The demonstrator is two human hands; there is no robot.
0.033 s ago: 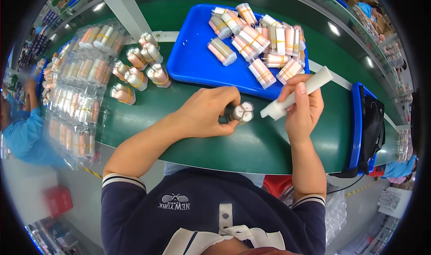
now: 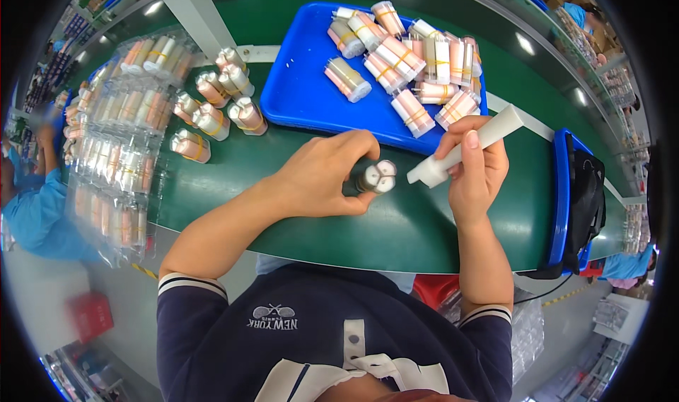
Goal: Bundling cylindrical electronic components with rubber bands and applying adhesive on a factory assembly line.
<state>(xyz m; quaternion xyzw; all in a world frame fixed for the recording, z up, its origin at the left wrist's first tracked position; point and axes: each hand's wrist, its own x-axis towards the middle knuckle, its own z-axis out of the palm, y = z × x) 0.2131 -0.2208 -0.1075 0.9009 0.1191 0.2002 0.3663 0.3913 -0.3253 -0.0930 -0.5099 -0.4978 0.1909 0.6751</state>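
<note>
While the left hand (image 2: 322, 179) curled around a small bundle of tubes (image 2: 373, 176), its grip was pressed tight about them, holding the bundle just above the green tabletop (image 2: 396, 232) with the white round ends turned up toward the camera. The right hand (image 2: 475, 172) pinched a white applicator tube (image 2: 463, 147) between thumb and fingers, holding it slanted, with its lower end just beside the bundle's ends; whether the two touched could not be told.

Beyond the hands lay a blue tray (image 2: 304, 98) on the tabletop, carrying a loose heap of banded tube bundles (image 2: 407, 55), pink and white, each tied with a yellow band. To the left of the tray stood a cluster of similar bundles (image 2: 216, 112) directly on the tabletop. Farther left, clear plastic packs of tubes (image 2: 117, 140) were stacked at the tabletop's edge. A black bag (image 2: 587, 204) hung at the right end beside a blue frame. Another person in a blue sleeve (image 2: 35, 211) sat at the far left.
</note>
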